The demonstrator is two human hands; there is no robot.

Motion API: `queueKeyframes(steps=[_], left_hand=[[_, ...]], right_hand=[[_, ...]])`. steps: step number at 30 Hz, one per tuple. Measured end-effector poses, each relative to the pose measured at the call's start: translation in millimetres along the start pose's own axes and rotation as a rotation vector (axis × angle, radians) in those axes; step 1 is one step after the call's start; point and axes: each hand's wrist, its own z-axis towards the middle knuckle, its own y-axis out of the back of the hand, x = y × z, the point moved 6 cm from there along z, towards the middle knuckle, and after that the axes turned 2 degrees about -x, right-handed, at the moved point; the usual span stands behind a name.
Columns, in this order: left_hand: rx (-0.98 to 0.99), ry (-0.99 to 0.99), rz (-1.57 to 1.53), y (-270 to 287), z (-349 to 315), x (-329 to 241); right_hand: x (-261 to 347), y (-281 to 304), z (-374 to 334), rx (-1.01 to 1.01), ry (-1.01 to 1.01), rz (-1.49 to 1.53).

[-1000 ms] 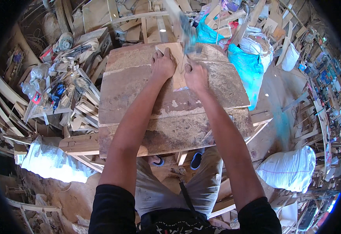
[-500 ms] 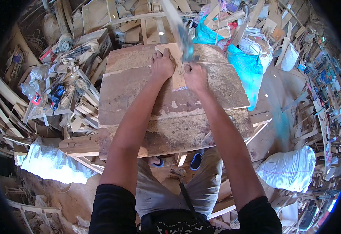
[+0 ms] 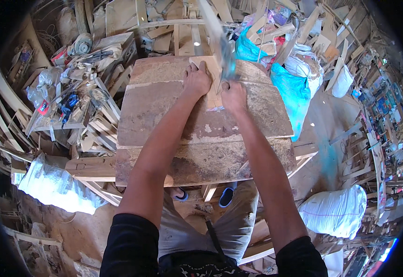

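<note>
On the worn brown bench top lies a pale wooden board (image 3: 213,102) with pencil lines on it. My left hand (image 3: 197,82) presses down along the board's left side, fingers apart and thumb pointing forward. My right hand (image 3: 234,96) is closed in a fist at the board's right edge. A long pale and bluish tool (image 3: 227,57), smeared by motion and saw-like, runs from this fist toward the far edge. Its exact shape is too blurred to make out, and the fist hides its grip.
The bench top (image 3: 164,108) is made of rough planks. Wood offcuts (image 3: 102,122) heap at the left, near a plastic bottle (image 3: 39,102) and a blue-black power tool (image 3: 68,106). Turquoise sacks (image 3: 288,92) stand beyond the right edge. A stuffed white sack (image 3: 335,210) sits at the lower right.
The view has shifted slightly, so the bench and both hands sit a little lower in the picture. Both hands keep about the same places on the board, and the tool stays blurred.
</note>
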Motion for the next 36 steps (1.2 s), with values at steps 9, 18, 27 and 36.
queueKeyframes(steps=[9,18,27,36], left_hand=[[0.054,0.034,-0.058,4,5,-6],[0.101,0.032,-0.080,2,5,-6],[0.020,0.012,-0.033,-4,11,0],[0.112,0.030,-0.057,-6,14,-2]], right_hand=[[-8,-5,6,-0.078,0.087,0.080],[-2,-1,5,-0.150,0.134,0.110],[-9,-11,12,0.020,0.016,-0.006],[0,-1,10,-0.166,0.184,0.115]])
